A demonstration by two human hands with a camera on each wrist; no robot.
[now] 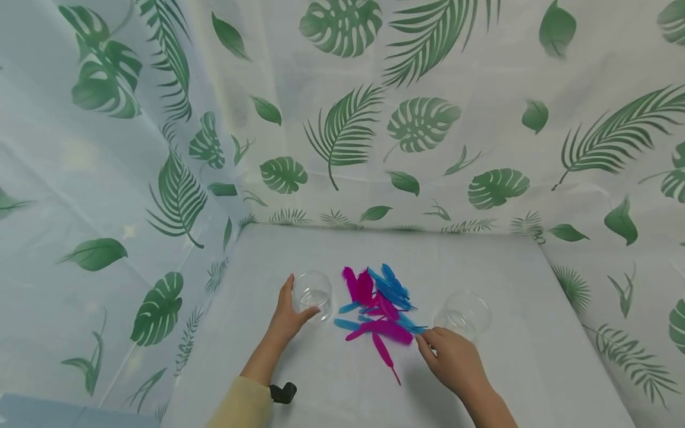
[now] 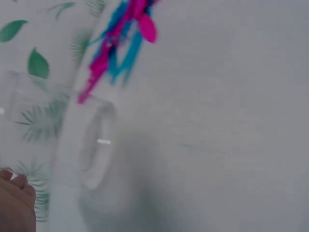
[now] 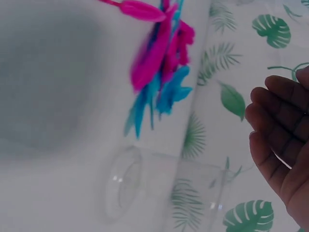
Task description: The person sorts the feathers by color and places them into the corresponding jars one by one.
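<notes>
Pink feathers [image 1: 387,329] and blue feathers [image 1: 393,290] lie in a loose pile mid-table. On the left, a clear plastic cup [image 1: 313,285] stands with my left hand [image 1: 289,315] spread beside it. The thumb overlaps the cup's front; firm contact cannot be told. Only fingertips of that hand [image 2: 18,191] show in the left wrist view, at the lower left. My right hand [image 1: 452,359] is between the pile and a second clear cup [image 1: 465,312], partly covering that cup. Its palm and loosely bent fingers [image 3: 280,104] appear empty in the right wrist view.
A white cloth [image 1: 321,392] covers the table. Leaf-printed sheets [image 1: 348,131] rise behind it and along both sides. A small black object [image 1: 283,393] sits by the left wrist, below the yellow sleeve [image 1: 243,404].
</notes>
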